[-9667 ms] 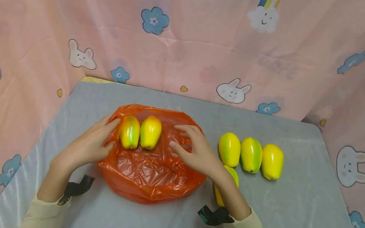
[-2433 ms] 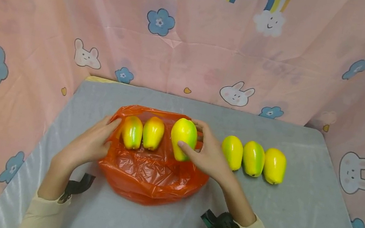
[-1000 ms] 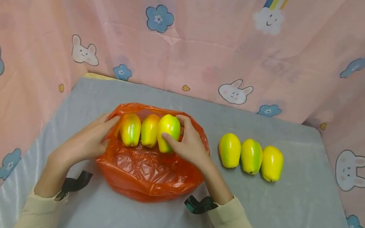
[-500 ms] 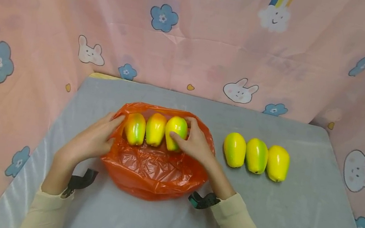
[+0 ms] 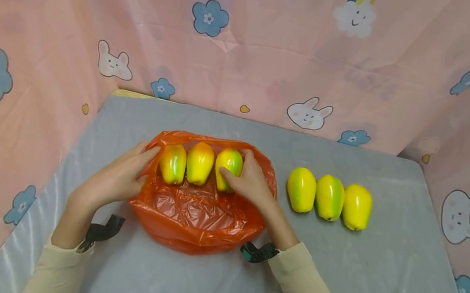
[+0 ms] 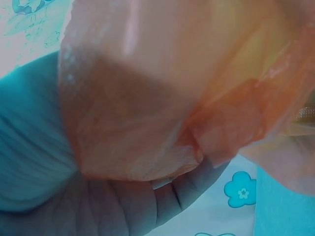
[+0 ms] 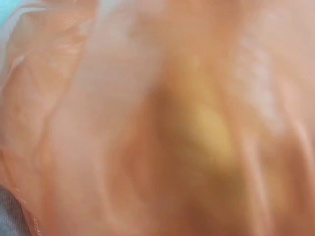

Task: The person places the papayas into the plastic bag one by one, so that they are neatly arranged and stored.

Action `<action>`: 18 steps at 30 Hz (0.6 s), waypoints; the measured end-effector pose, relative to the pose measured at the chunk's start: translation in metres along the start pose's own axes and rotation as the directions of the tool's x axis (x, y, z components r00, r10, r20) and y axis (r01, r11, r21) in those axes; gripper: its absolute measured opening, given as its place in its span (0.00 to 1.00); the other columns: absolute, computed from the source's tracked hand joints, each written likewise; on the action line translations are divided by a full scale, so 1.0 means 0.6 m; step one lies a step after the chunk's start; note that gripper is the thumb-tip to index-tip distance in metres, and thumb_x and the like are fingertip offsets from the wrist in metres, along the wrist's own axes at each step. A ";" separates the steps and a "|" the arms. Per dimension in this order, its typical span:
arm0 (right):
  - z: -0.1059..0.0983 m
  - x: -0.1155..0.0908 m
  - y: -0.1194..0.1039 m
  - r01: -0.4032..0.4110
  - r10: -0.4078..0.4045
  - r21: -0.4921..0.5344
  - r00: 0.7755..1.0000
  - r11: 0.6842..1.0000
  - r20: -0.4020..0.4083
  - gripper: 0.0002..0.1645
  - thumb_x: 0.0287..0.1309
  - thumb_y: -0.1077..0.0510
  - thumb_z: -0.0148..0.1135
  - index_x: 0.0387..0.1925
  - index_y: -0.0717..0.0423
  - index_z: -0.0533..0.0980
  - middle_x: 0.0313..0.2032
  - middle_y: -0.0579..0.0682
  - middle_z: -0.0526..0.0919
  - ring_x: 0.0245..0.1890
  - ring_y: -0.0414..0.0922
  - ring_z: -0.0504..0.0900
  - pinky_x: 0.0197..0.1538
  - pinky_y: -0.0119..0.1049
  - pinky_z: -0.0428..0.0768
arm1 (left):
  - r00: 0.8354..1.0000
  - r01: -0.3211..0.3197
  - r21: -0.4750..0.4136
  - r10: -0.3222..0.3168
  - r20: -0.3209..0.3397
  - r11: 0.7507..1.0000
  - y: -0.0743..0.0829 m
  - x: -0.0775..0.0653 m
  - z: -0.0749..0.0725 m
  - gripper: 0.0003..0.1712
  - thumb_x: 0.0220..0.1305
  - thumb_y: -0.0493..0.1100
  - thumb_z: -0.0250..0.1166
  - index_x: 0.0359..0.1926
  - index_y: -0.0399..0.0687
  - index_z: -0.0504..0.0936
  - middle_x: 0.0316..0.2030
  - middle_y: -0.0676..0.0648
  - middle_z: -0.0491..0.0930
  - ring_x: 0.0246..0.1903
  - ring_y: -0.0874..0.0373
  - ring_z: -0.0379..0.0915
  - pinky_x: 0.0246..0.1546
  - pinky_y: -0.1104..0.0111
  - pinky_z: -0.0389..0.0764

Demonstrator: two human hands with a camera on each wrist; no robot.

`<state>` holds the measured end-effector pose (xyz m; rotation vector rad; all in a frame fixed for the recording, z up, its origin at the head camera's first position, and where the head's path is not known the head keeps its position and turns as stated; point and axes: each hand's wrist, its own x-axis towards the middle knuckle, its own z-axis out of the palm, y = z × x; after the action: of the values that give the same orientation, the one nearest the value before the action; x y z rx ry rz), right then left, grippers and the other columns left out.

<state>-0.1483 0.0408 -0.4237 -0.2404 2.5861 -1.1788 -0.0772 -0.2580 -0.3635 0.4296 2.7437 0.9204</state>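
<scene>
An orange-red plastic bag (image 5: 197,240) lies wide open on the table, and two glossy yellow papayas rest inside it, the left papaya (image 5: 172,165) and the middle papaya (image 5: 200,164). To their right is a third, greener papaya (image 5: 229,166), gripped by my right hand (image 5: 252,180) with the thumb across its front. My left hand (image 5: 121,177) holds the bag's left rim; in the left wrist view thin orange film covers part of the palm and fingers (image 6: 113,206). Blurred film fills the right wrist view, with a yellow shape behind it.
Three more papayas, among them a streaked papaya (image 5: 329,197), lie in a row on the grey cloth-covered table (image 5: 381,272), right of the bag. A pink patterned curtain (image 5: 261,38) stands behind the table and along both sides.
The right hand took the papaya that lay near the bag's right side and carried it left into the bag. It now sits lower, beside the other two. The left hand stays at the rim.
</scene>
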 end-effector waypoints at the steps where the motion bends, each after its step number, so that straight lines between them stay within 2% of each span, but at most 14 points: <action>1: 0.001 0.000 0.000 -0.007 0.007 -0.002 1.000 1.000 0.001 0.47 0.68 0.43 0.66 0.76 0.61 0.58 0.69 0.66 0.74 0.63 0.60 0.80 0.64 0.56 0.84 | 1.000 0.003 -0.002 -0.003 0.001 1.000 0.000 0.000 0.000 0.42 0.67 0.28 0.62 0.81 0.37 0.61 0.76 0.34 0.64 0.73 0.37 0.64 0.74 0.36 0.69; 8: 0.009 0.003 -0.001 -0.025 0.025 -0.020 1.000 0.999 0.002 0.47 0.68 0.44 0.66 0.76 0.64 0.58 0.69 0.67 0.73 0.64 0.60 0.79 0.65 0.56 0.83 | 1.000 0.011 0.009 -0.011 0.005 1.000 -0.001 -0.001 -0.004 0.42 0.67 0.28 0.61 0.81 0.35 0.60 0.77 0.33 0.62 0.75 0.35 0.62 0.75 0.36 0.68; 18: 0.018 0.007 -0.001 -0.044 0.043 -0.065 0.999 0.997 -0.021 0.46 0.68 0.42 0.66 0.75 0.62 0.60 0.66 0.65 0.75 0.60 0.59 0.79 0.63 0.55 0.84 | 1.000 0.029 0.014 -0.029 0.007 0.999 -0.002 -0.001 -0.001 0.44 0.67 0.28 0.62 0.81 0.35 0.58 0.78 0.34 0.60 0.75 0.35 0.61 0.74 0.36 0.69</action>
<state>-0.1490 0.0316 -0.4308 -0.1870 2.6357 -1.0880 -0.0771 -0.2593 -0.3634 0.3937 2.7440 0.8907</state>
